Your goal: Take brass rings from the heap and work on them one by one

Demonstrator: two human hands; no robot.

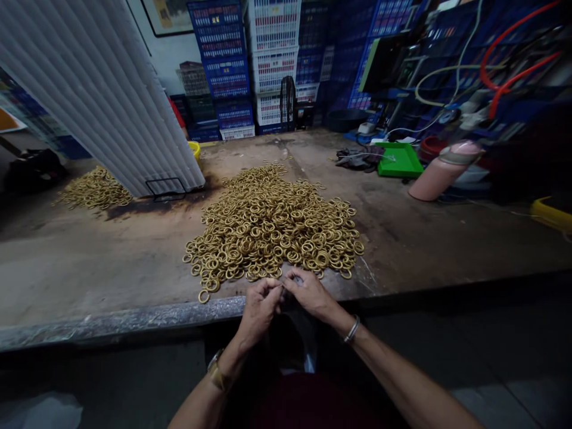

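A broad heap of brass-coloured rings (pixel 272 220) lies on the worktable (pixel 393 238), close in front of me. My left hand (pixel 260 305), with a watch on its wrist, is at the table's front edge, its fingers pinched together. Fingertip to fingertip with it is my right hand (pixel 309 292), a bracelet on its wrist and its fingers also closed. Whatever lies between the fingertips is too small and dark to make out. One loose ring (pixel 204 296) sits near the front edge, left of my hands.
A tall ribbed white panel (pixel 111 89) stands at the left, by a second ring pile (pixel 96 189). At the right are a green tray (pixel 399 161), dark gloves (pixel 360 158) and a pink bottle (pixel 440 173). Stacked crates (pixel 273 59) rise behind.
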